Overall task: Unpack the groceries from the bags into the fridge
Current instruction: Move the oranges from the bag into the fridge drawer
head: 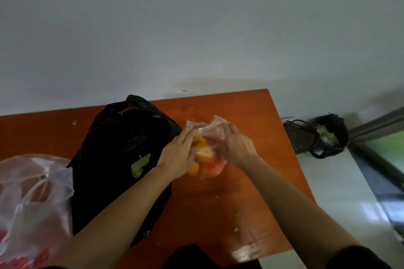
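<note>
A small clear plastic bag (215, 166) holding orange and red produce sits on the brown wooden table (251, 203). My left hand (178, 155) is at the bag's left side, fingers reaching into its mouth beside an orange piece (200, 140). My right hand (237, 145) pinches the bag's upper rim on the right. A large black plastic bag (118, 155) stands just left of my hands, with a green leaf scrap stuck to it. At the lower left lies a translucent bag (32, 203) with red print. No fridge is in view.
A plain grey wall backs the table. On the pale floor to the right stand a dark basket (300, 137) and a black-lined bin (332, 135) with green scraps. A glass door frame (378, 153) runs along the far right. Small leaf bits dot the tabletop.
</note>
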The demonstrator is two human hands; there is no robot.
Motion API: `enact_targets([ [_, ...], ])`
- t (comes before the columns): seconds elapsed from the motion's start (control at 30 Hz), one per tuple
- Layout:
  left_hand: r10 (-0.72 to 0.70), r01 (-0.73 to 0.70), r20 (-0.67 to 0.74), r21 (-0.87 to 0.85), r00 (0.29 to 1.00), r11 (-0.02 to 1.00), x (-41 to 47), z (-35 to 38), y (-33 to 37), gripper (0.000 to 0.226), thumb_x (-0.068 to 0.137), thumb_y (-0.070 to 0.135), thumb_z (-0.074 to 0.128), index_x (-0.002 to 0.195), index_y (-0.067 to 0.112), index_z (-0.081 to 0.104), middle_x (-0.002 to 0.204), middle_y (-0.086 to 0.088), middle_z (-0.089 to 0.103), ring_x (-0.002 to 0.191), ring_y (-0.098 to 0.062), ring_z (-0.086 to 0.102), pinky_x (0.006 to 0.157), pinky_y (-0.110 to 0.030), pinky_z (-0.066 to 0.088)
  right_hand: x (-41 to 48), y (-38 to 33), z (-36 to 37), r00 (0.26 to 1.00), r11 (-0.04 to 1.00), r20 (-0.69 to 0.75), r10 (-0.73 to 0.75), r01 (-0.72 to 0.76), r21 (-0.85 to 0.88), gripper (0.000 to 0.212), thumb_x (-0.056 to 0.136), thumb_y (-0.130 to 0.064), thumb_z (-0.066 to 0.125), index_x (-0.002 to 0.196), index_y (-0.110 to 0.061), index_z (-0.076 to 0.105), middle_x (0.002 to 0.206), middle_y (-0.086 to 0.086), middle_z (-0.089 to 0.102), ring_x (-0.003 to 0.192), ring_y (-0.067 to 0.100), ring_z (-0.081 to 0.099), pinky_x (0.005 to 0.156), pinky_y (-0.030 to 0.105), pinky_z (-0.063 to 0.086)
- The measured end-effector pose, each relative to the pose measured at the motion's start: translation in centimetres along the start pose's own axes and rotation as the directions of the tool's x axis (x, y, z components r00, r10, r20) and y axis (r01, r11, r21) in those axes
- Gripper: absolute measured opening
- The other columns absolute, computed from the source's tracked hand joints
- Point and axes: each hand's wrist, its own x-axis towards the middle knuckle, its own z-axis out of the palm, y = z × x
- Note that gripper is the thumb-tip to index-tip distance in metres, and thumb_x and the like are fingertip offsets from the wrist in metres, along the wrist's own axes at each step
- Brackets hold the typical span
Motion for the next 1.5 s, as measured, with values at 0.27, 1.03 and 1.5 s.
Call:
enact_targets([
  [0.27, -0.005, 0.004, -0.085, -0.011, 0.996, 1.000, -1.8, 1.9, 1.3, 0.045, 0.105, 0.030, 0.040, 0.148, 0.018, 0.040, 0.166, -0.002, 0.016, 0.135, -0.020, 0.046, 0.094, -0.033, 0.051, 3.2, 2.5, 0.5, 0.983, 0.982, 0.061, 0.176, -0.179, 0.053, 0.108, 0.082, -0.033, 0.081, 0.157, -0.026, 0.004, 0.156, 0.013, 0.022, 0.114, 0.038, 0.062, 0.072, 0.041, 0.051],
  [1.03, -0.171, 0.189, 0.121, -0.161, 0.978, 0.969, 2.3, 1.0, 0.7, 0.032, 0.105, 0.013, 0.041, 0.135, 0.013, 0.052, 0.139, -0.004, 0.049, 0.122, -0.024, 0.051, 0.097, -0.038, 0.047, 0.2, 0.3, 3.6, 0.957, 0.973, 0.216, -0.191, 0.156, 0.172, 0.076, 0.085, -0.042, 0.071, 0.148, -0.025, 0.032, 0.144, 0.014, 0.042, 0.124, 0.039, 0.053, 0.097, 0.048, 0.050],
  [1.5, -0.391, 0.302, 0.246, 0.331, 0.887, 0.894, 8.3, 5.6, 2.5, 0.104, 0.080, 0.059, 0.072, 0.151, 0.007, 0.016, 0.140, -0.013, 0.047, 0.126, -0.031, 0.044, 0.093, -0.038, 0.046, -0.5, 4.1, 3.6, 0.991, 0.955, 0.126, -0.031, -0.008, 0.297, 0.082, 0.085, -0.016, 0.067, 0.155, -0.023, 0.026, 0.148, 0.018, 0.041, 0.135, 0.039, 0.044, 0.103, 0.045, 0.046],
])
